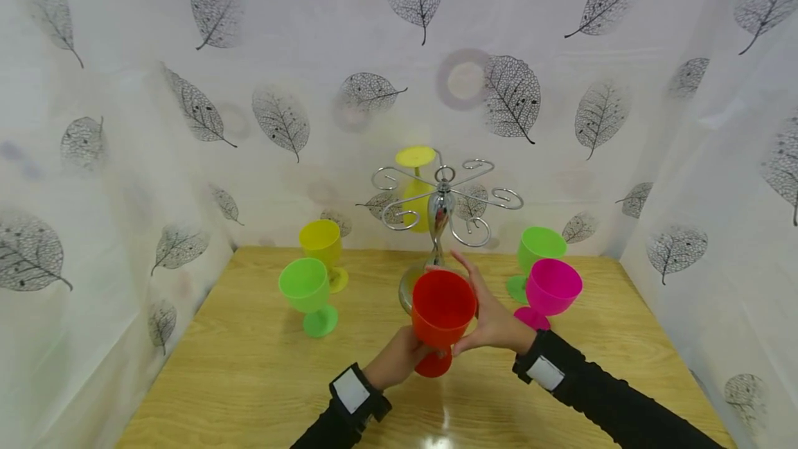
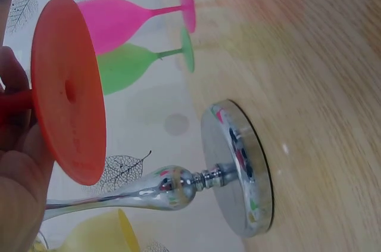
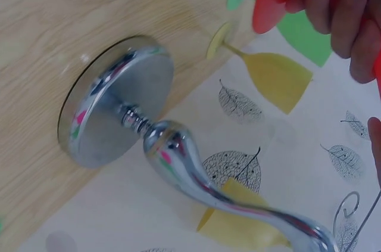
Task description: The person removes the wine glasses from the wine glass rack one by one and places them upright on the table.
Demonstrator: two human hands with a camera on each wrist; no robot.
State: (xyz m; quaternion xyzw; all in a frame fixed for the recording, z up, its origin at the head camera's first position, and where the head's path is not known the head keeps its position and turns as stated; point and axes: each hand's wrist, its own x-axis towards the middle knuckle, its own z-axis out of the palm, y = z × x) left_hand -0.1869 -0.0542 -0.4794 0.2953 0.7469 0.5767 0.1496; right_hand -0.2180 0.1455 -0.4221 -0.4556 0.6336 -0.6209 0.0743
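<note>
A red plastic goblet is held upright, lifted off the table, in front of a chrome stand. Its stem is gripped by my left hand, and its flat foot hangs clear in the left wrist view. From the right side my right hand reaches round the bowl, thumb low near the stem and fingers passing behind; the palm side is hidden. The chrome stand has curled wire arms and a round base. A yellow goblet hangs upside down at its back.
On the left of the wooden table stand a yellow goblet and a light green goblet. On the right are another green goblet and a magenta one. A leaf-patterned sheet surrounds the table.
</note>
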